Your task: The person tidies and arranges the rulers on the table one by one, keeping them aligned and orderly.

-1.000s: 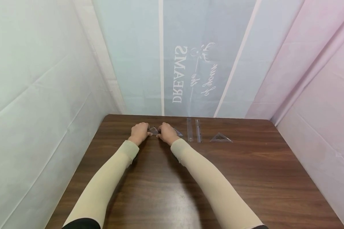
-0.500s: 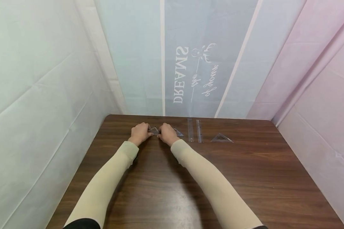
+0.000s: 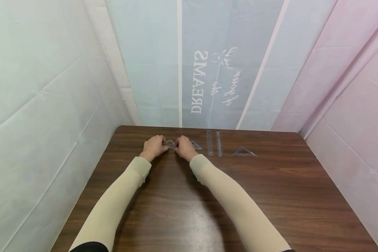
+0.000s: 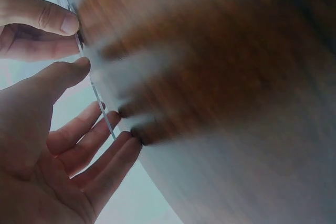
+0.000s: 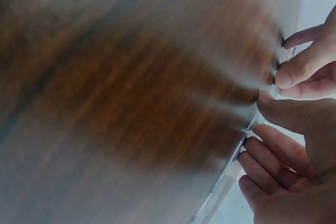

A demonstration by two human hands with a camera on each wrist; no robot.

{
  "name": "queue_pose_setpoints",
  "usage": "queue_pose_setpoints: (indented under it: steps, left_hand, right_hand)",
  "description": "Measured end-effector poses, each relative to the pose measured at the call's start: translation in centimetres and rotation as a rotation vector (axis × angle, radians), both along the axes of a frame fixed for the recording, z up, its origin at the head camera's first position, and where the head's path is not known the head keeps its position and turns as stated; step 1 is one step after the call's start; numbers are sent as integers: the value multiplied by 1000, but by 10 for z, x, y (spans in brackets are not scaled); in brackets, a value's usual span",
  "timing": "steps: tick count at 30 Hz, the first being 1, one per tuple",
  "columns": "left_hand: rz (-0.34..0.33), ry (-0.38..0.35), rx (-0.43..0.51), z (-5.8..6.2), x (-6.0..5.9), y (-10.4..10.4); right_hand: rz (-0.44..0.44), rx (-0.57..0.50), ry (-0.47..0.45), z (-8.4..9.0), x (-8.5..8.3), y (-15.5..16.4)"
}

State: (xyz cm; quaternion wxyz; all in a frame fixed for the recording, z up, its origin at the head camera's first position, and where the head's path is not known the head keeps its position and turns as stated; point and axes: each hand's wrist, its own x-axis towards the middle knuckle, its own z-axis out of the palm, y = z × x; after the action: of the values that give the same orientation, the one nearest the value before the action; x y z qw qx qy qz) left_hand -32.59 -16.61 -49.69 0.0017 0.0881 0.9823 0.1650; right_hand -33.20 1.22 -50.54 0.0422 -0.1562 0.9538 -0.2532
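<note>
A small clear plastic triangle (image 3: 170,143) is held between both hands near the far edge of the brown table (image 3: 189,196). My left hand (image 3: 162,145) pinches its left side; in the left wrist view the left thumb (image 4: 73,68) and fingers (image 4: 113,148) lie on either side of the thin plastic edge (image 4: 100,106). My right hand (image 3: 178,145) pinches the right side, and in the right wrist view its thumb (image 5: 278,109) and fingers (image 5: 262,153) close on the clear edge (image 5: 228,179). Both wrist views are blurred.
A second clear triangle (image 3: 196,145) lies just right of my right hand. Two clear rulers (image 3: 209,142) (image 3: 219,144) lie side by side beyond it, and a third triangle (image 3: 244,151) lies further right. Fabric walls enclose the table on three sides.
Both hands stay on the small triangle at the same spot; only the head view has shifted slightly.
</note>
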Motion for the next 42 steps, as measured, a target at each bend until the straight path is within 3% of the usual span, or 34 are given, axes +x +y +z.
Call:
queue_pose_setpoints:
  steps: [12, 19, 32, 42]
  left_hand:
    - [-1, 75, 35, 1, 14, -10]
    - [-47, 122, 54, 2, 22, -9]
    - [-113, 106, 84, 7, 52, -11]
    - [-172, 171, 98, 7, 77, -13]
  right_hand:
    - [24, -17, 75, 4, 7, 1]
    - [46, -56, 102, 11, 15, 11]
    - [105, -78, 90, 16, 46, 28]
    - [189, -101, 108, 16, 70, 39]
